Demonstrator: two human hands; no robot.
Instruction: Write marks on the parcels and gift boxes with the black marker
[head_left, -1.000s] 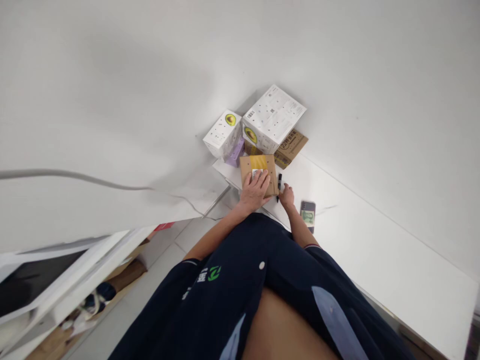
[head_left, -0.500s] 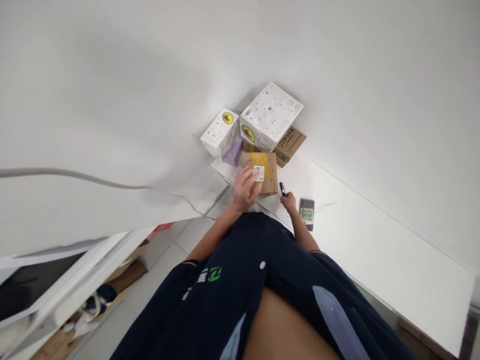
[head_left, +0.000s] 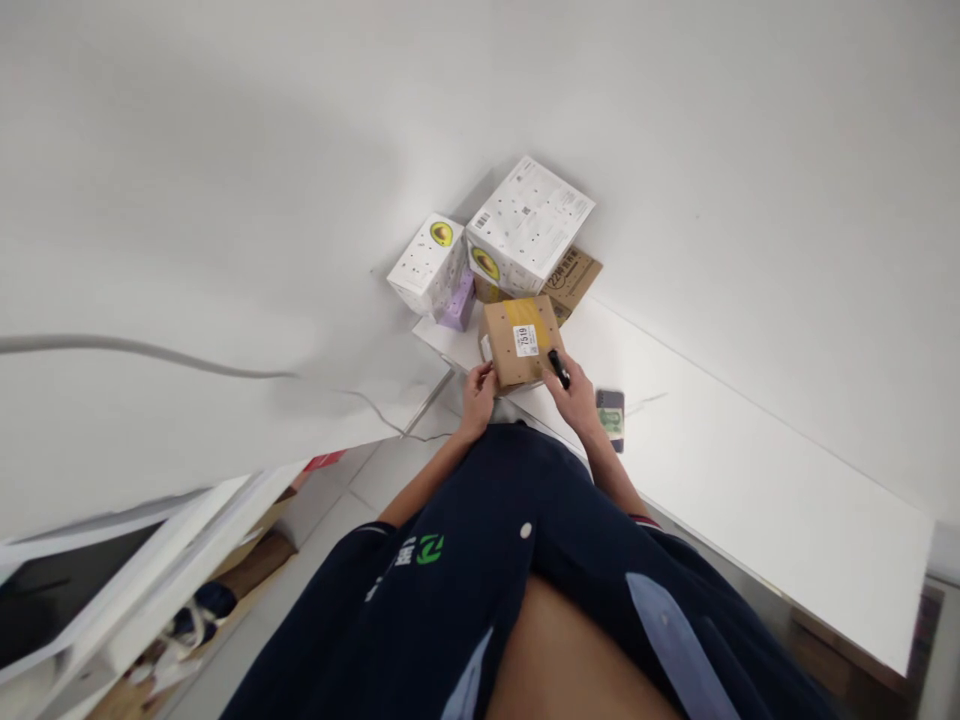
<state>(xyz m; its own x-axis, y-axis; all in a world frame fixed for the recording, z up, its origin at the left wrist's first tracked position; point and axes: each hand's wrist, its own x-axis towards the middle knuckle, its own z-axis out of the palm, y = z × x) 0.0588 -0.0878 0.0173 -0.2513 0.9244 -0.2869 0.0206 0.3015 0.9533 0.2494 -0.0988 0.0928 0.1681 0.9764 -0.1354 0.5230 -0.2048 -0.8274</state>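
A brown cardboard box [head_left: 517,368] with yellow tape and a white label on top sits tilted at the table's near corner. My left hand [head_left: 478,400] is closed at its lower left edge, fingers against the side. My right hand [head_left: 577,398] grips a short black marker [head_left: 559,368] and touches the box's right side. The marker lies over the box's right edge; its tip is too small to make out.
Behind the box stand a large white avocado box [head_left: 532,220], a smaller white box [head_left: 427,265], a purple box [head_left: 458,303] and another brown box [head_left: 574,280]. A phone [head_left: 610,420] lies on the white table [head_left: 750,480]. A grey cable [head_left: 150,352] runs at left.
My left hand has moved from the top of the box down to its lower left edge. The box has turned and tilted. My right hand has brought the marker up against its right side.
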